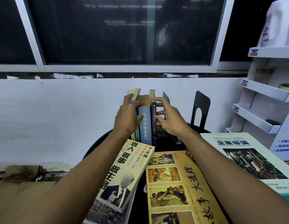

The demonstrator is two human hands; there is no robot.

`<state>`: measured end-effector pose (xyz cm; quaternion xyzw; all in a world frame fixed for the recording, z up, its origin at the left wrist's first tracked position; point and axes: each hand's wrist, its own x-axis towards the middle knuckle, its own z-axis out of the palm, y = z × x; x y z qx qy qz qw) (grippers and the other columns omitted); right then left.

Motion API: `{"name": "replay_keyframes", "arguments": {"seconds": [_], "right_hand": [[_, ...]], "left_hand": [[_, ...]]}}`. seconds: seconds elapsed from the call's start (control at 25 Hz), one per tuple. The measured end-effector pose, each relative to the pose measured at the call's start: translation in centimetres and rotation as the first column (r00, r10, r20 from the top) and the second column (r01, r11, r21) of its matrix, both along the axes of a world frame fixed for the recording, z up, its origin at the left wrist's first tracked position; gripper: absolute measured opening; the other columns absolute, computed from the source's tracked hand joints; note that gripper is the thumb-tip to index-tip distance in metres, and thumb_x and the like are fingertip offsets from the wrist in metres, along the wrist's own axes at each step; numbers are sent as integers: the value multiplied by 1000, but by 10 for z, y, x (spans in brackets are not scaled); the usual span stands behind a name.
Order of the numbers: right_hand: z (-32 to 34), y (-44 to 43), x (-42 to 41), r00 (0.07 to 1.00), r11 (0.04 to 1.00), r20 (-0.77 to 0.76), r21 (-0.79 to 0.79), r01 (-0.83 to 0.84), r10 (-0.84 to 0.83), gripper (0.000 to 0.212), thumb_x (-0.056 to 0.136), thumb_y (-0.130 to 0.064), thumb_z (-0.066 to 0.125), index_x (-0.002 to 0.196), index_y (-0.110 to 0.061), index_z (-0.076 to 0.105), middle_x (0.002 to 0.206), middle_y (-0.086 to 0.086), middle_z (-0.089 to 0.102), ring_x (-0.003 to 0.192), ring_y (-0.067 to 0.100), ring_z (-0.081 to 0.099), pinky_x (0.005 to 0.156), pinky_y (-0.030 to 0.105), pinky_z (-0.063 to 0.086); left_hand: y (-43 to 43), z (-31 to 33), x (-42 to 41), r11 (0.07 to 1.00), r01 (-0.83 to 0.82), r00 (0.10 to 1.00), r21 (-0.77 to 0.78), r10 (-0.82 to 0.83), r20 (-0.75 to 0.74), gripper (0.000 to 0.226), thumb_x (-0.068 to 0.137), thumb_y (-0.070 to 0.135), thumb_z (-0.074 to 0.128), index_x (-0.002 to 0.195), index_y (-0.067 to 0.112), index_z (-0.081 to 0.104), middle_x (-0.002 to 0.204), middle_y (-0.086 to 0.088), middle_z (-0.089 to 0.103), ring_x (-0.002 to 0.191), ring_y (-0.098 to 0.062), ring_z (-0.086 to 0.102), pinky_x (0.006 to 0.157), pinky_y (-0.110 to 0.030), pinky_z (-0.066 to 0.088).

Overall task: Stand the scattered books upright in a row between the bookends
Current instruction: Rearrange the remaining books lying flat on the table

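Observation:
Several books stand upright in a row at the back of the round black table (166, 143). The thick blue dictionary (145, 122) is in the middle, with a dark blue book (153, 117) on its right. My left hand (127, 117) grips the left side of the row, thumb across the dictionary's spine. My right hand (168, 118) is spread open just right of the dark blue book, fingertips near it. One black bookend (166, 97) stands behind my right hand. A second black bookend (200, 109) stands further right. Flat on the table lie a cream book (129, 173), a yellow book (177, 188) and a white book (250, 160).
A purple book (106, 215) lies under the cream one. A white cardboard shelf rack (266, 92) rises at the right, with a white jug (279, 25) on top. A white wall and a dark window are behind the table.

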<state>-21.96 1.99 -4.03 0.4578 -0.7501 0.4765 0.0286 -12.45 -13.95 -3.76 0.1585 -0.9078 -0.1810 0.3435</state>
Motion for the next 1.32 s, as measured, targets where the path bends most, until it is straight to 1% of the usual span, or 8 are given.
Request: {"name": "replay_keyframes", "arguments": {"seconds": [0.12,0.24,0.32,0.52,0.72,0.84,1.0,1.32], "right_hand": [[0,0,1,1000,1000,0,8,-3,3,64,98,0,58,142,-42,40,133,-14,49,105,4,63,84,34,61],[1,2,3,1000,999,-9,51,9,-8,66,99,-3,58,147,-44,35,148,-8,46,105,-1,58,79,10,50],[3,6,4,1000,995,-9,99,12,-11,68,100,-9,58,149,-46,31,154,-7,42,110,0,56,77,4,42],[9,19,18,999,989,-29,144,40,-36,73,99,-24,62,154,-48,20,154,-1,37,137,17,43,102,28,40],[5,34,58,986,973,-110,180,147,-128,52,97,-40,62,145,-33,42,140,-6,41,131,15,46,104,46,49],[-10,39,87,979,931,-109,305,200,-174,53,94,-50,62,141,-30,48,136,-5,51,123,14,50,102,44,49],[-29,39,116,981,840,5,518,162,-193,68,92,-59,59,148,-23,43,141,4,52,134,20,41,102,39,43],[-46,28,131,988,758,-33,638,138,-152,86,91,-67,53,156,-17,30,148,5,47,141,27,28,111,49,36]], "left_hand": [[1,1,0,1000,-12,1000,3,12,17,52,88,25,77,137,25,60,161,0,26,134,-32,49,101,-48,50],[0,3,1,1000,-9,999,-2,9,44,53,88,27,76,137,26,58,161,0,24,134,-33,49,100,-50,51],[0,5,3,1000,9,997,-9,-8,76,54,89,28,75,139,28,57,162,0,23,135,-32,47,98,-51,51],[2,11,27,999,31,998,-43,-28,63,66,92,27,69,150,38,41,163,2,21,143,-28,33,98,-52,50],[-3,11,76,998,51,999,-42,-51,-13,55,92,32,67,144,35,48,151,5,40,139,-18,37,100,-47,48],[-16,0,103,994,106,965,-27,-96,243,53,92,46,65,143,36,51,144,1,51,135,-20,45,105,-48,44],[-25,-24,128,985,164,812,60,-169,559,63,89,63,59,146,39,47,139,-1,61,127,-25,57,102,-37,46],[-22,-39,139,991,83,734,107,-134,666,65,91,67,54,149,40,42,154,-3,47,140,-25,43,113,-38,36]]}}
